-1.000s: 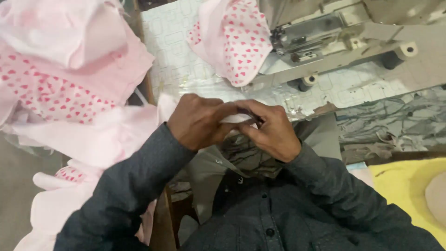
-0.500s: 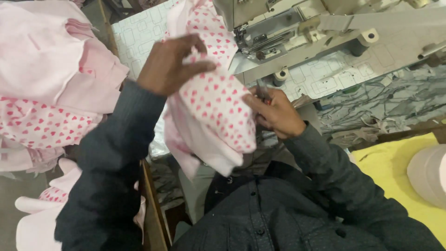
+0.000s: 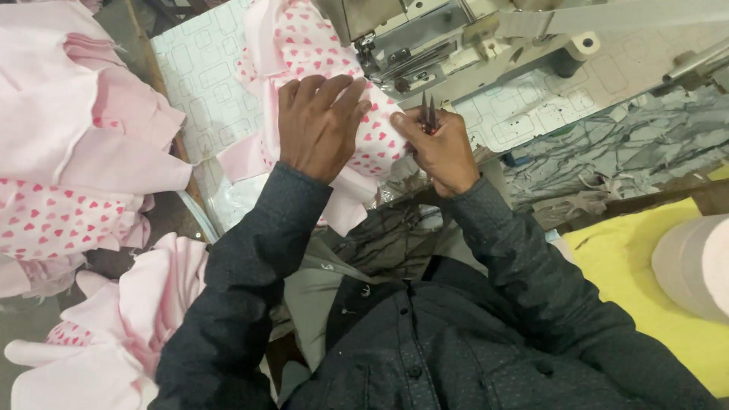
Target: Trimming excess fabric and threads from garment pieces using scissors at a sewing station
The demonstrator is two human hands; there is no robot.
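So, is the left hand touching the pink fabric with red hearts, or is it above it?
Touching. In the head view the left hand lies flat, fingers spread, on the heart-print fabric, with no gap visible. The right hand holds small snips beside it.

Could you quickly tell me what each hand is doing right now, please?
Left hand: open, fingers spread flat on the heart-print cloth.
Right hand: closed around small snips, touching the cloth's edge.
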